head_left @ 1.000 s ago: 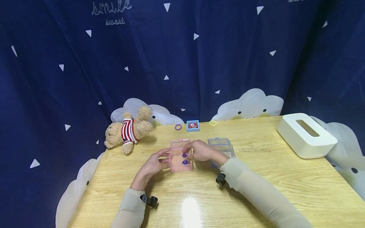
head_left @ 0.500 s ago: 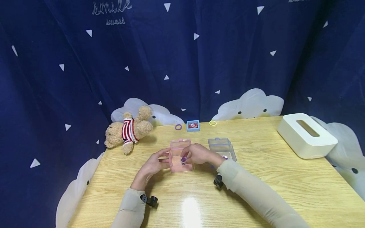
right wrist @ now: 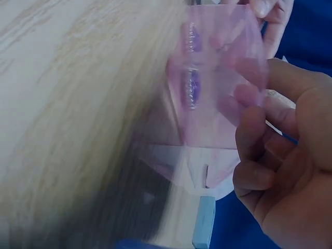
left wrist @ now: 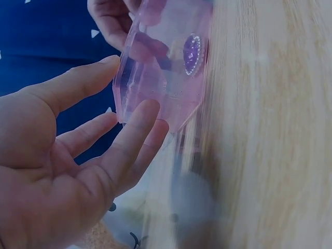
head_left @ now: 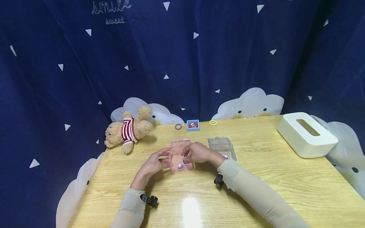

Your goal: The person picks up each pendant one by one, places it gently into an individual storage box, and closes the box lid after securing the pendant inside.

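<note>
A clear pink box (head_left: 176, 155) sits with its lid raised in the head view. My left hand (head_left: 154, 163) rests at its left side, thumb and fairly straight fingers touching the wall in the left wrist view. My right hand (head_left: 199, 153) reaches over the right rim, its thumb and forefinger inside the box. Below those fingertips lie two purple oval gems with beaded silver edges, a near gem (head_left: 181, 166) and another gem (head_left: 185, 161) partly hidden by the hand. In the right wrist view both the upper gem (right wrist: 193, 37) and lower gem (right wrist: 192, 89) are apart from the fingertips.
Right of it, a clear grey-blue box (head_left: 220, 146) stands lid-up, holding a purple gem (head_left: 225, 156). Behind are a purple ring (head_left: 178, 126), a blue framed square (head_left: 193, 125) and a yellow ring (head_left: 213, 122). A teddy bear (head_left: 129, 129) and white tissue box (head_left: 306, 136) flank them.
My right hand has moved slightly left and its fingers have let go of a gem, which now lies nearer the front of the pink box. My left hand has stayed put.
</note>
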`<state>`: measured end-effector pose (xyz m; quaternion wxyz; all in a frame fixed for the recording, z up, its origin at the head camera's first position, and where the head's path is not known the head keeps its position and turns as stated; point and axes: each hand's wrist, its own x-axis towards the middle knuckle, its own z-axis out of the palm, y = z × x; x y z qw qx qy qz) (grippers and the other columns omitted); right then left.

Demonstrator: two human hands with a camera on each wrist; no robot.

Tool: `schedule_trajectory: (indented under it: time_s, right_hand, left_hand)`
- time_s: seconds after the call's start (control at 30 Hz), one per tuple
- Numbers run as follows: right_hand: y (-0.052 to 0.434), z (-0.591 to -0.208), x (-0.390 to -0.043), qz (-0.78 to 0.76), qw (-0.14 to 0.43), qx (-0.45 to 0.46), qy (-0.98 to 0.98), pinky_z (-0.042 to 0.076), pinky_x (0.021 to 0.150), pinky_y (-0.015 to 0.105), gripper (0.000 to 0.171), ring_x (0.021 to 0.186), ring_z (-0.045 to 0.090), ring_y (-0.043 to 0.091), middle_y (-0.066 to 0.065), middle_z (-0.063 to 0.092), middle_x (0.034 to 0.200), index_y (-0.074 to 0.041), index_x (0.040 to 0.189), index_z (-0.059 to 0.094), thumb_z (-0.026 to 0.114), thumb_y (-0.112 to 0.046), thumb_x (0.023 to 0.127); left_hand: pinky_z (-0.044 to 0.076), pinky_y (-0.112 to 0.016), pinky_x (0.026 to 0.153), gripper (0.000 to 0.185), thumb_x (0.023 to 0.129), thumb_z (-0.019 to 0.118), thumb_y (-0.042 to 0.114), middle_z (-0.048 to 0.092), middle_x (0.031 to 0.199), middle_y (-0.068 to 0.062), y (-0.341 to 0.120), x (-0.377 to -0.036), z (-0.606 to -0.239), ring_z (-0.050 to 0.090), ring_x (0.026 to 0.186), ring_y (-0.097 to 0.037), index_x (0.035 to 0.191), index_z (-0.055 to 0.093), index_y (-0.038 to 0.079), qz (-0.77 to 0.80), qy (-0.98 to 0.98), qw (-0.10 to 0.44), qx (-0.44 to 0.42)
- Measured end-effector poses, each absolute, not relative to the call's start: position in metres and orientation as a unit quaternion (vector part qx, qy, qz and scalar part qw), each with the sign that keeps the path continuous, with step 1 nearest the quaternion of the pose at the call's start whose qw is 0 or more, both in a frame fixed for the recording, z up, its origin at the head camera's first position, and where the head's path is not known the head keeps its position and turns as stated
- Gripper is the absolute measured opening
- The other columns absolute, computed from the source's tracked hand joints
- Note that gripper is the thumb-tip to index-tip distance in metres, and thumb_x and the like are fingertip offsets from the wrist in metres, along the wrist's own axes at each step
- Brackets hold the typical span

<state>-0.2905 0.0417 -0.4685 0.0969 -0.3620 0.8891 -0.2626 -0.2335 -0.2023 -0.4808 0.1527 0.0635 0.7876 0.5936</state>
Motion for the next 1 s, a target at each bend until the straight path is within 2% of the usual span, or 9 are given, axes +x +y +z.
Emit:
schedule_trajectory:
  time_s: [0.27,0.47,0.57,0.7,0.83,1.0]
  right_hand:
    - [0.052,-0.46,-0.296,-0.326,0.064,-0.351,0.876,0.054,0.081,0.03,0.022,0.092,0.071,0.02,-0.004,0.076,0.091,-0.01,0.105,0.074,0.075,-0.014,0.083]
    - [0.058,-0.456,-0.301,-0.35,0.052,-0.323,0.878,0.052,0.08,0.028,0.02,0.085,0.067,0.011,-0.007,0.075,0.086,-0.009,0.104,0.075,0.074,-0.015,0.085]
    - [0.059,-0.455,-0.303,-0.364,0.055,-0.291,0.883,0.052,0.074,0.027,0.02,0.073,0.066,0.009,-0.006,0.073,0.085,-0.01,0.105,0.074,0.074,-0.017,0.086]
    - [0.059,-0.454,-0.305,-0.381,0.071,-0.241,0.89,0.049,0.06,0.025,0.021,0.058,0.067,0.019,-0.002,0.071,0.085,-0.01,0.108,0.072,0.072,-0.02,0.089]
    - [0.059,-0.456,-0.307,-0.387,0.089,-0.211,0.893,0.046,0.054,0.025,0.025,0.061,0.069,0.028,0.0,0.07,0.084,-0.008,0.113,0.071,0.071,-0.021,0.091]
    - [0.059,-0.459,-0.309,-0.396,0.109,-0.196,0.891,0.046,0.053,0.025,0.028,0.062,0.07,0.028,0.004,0.071,0.083,-0.007,0.116,0.069,0.07,-0.022,0.091]
  left_hand:
    - [0.058,-0.036,0.095,0.08,0.083,0.071,-0.01,0.046,0.143,-0.031,-0.202,-0.235,-0.481,0.058,0.125,-0.044,0.153,0.036,0.003,0.593,0.788,0.154,0.063]
    - [0.058,-0.035,0.094,0.08,0.082,0.07,-0.012,0.046,0.141,-0.032,-0.202,-0.234,-0.48,0.057,0.124,-0.045,0.153,0.036,0.002,0.596,0.785,0.156,0.063]
    - [0.059,-0.034,0.092,0.078,0.083,0.069,-0.013,0.046,0.14,-0.032,-0.201,-0.233,-0.48,0.057,0.124,-0.046,0.152,0.036,0.001,0.596,0.786,0.151,0.068]
    - [0.059,-0.033,0.092,0.078,0.083,0.069,-0.013,0.046,0.139,-0.032,-0.201,-0.233,-0.48,0.057,0.124,-0.046,0.152,0.036,0.0,0.598,0.785,0.149,0.07]
    - [0.058,-0.033,0.094,0.077,0.084,0.068,-0.011,0.045,0.14,-0.033,-0.201,-0.233,-0.48,0.054,0.126,-0.048,0.153,0.035,0.001,0.601,0.781,0.151,0.073]
    - [0.058,-0.034,0.095,0.077,0.085,0.067,-0.011,0.044,0.142,-0.033,-0.201,-0.233,-0.481,0.053,0.128,-0.048,0.153,0.034,0.001,0.603,0.779,0.155,0.074]
